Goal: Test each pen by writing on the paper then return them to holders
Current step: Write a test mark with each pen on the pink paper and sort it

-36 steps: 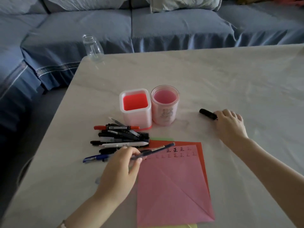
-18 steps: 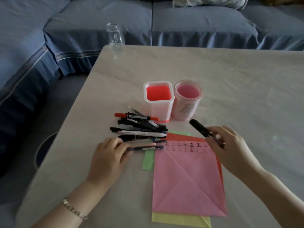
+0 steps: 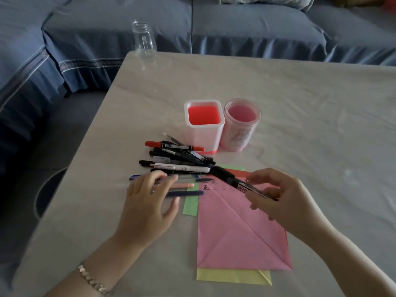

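A home living room — blue slip-covered sofa point(image 3: 128, 33) (cushions along the back) wrapping a pale marble-look table point(image 3: 300, 103).

Bare forearms point(image 3: 334, 243), beaded bracelet point(image 3: 94, 280), left wrist

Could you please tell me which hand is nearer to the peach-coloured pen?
Left. The left hand lies at the peach pen's left end; the right hand holds a black marker farther right, over the pink paper.

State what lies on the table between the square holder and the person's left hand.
A heap of pens lies there, from the square holder down to the left hand, as the head view shows.
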### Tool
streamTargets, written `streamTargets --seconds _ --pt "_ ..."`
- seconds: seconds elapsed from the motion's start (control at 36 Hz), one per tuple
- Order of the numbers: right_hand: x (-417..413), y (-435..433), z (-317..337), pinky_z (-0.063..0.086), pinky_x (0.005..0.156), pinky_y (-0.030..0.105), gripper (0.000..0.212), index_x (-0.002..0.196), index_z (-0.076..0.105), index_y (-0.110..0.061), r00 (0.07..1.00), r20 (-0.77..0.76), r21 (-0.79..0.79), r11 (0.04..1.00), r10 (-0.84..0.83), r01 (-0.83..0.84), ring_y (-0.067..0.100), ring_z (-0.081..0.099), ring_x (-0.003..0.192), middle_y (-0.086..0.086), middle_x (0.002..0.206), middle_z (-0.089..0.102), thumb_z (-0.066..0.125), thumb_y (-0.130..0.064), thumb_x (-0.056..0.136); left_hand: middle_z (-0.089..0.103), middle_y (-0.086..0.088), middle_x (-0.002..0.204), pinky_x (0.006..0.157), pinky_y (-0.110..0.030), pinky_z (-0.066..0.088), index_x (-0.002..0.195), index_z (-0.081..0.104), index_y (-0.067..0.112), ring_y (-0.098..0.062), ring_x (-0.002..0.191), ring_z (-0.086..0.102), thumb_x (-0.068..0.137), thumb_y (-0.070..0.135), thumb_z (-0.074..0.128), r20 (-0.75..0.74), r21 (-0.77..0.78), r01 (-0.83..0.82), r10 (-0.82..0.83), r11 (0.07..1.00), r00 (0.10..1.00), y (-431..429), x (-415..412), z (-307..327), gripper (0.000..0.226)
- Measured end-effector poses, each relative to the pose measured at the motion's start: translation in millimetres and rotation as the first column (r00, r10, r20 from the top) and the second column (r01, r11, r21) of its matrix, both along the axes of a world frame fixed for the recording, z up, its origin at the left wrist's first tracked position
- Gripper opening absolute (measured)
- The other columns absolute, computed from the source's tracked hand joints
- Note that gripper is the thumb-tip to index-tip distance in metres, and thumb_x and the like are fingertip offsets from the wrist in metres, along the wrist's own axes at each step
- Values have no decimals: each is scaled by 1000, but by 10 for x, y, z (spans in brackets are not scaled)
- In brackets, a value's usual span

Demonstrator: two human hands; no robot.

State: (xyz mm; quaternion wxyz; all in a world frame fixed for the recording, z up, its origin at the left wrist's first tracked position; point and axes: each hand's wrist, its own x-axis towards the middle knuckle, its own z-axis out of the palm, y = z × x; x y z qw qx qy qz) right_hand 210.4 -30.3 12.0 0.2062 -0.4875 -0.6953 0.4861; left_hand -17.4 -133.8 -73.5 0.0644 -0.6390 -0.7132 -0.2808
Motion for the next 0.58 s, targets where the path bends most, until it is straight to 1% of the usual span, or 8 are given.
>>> streamTargets --seconds 0.11,0.17,0.25,0.28,0.36,0.44,0.53,0.58 --pt "-38 -70 155 36 44 8 16 77 67 -23 998 -41 -8 999 37 -37 1 51 41 -1 54 67 73 -8 74 43 -6 128 107 -30 27 132 39 12 -21 122 42 87 38 52 16 74 199 -201 977 980 105 266 250 54" --pt "-57 -102 233 38 44 8 15 73 68 -19 994 -89 -34 997 69 -72 0 52 41 -1 54 67 73 -5 73 46 -8 129 107 -30 29 132 39 10 -19 122 42 90 37 50 -42 82 285 -282 955 958 186 417 370 51" --pt "-41 -126 311 46 50 14 12 73 71 -10 955 -272 -132 979 116 -157 8 60 48 8 59 69 74 1 71 63 -7 102 87 -29 40 116 46 11 -17 97 51 97 37 36 -87 69 343 -337 937 938 298 569 473 33" --pt "-18 -124 318 49 54 17 11 75 72 -8 924 -370 -180 968 96 -172 13 63 54 12 64 69 77 -4 67 64 -5 94 80 -28 41 111 47 12 -16 88 51 99 37 31 -39 59 347 -345 936 938 322 601 503 32" --pt "19 -112 255 50 54 22 39 76 71 -13 818 -573 -281 948 -42 -148 18 61 56 10 65 65 88 -35 47 60 -3 86 64 -25 43 106 48 13 -12 75 49 100 39 25 175 38 380 -380 924 908 340 671 573 35" --pt "-104 -209 197 38 41 18 38 64 62 -14 895 -441 -208 978 -75 -21 10 44 43 -1 50 53 82 -45 54 62 -4 92 66 -28 47 108 54 8 -13 79 54 99 34 35 294 18 496 -479 868 827 313 775 609 34" --pt "-228 -295 116 31 37 13 32 65 50 -4 906 -399 -182 981 -138 69 3 39 36 -4 44 46 68 -27 78 64 -3 99 70 -29 48 115 55 7 -13 86 57 96 29 38 418 -48 558 -491 828 764 283 811 625 34" --pt "-281 -317 70 27 34 18 32 61 42 -5 879 -427 -251 962 -212 110 8 32 34 4 45 37 63 -13 84 66 3 90 61 -24 44 108 56 14 -9 75 57 95 33 36 438 -71 551 -471 831 766 261 791 633 31"
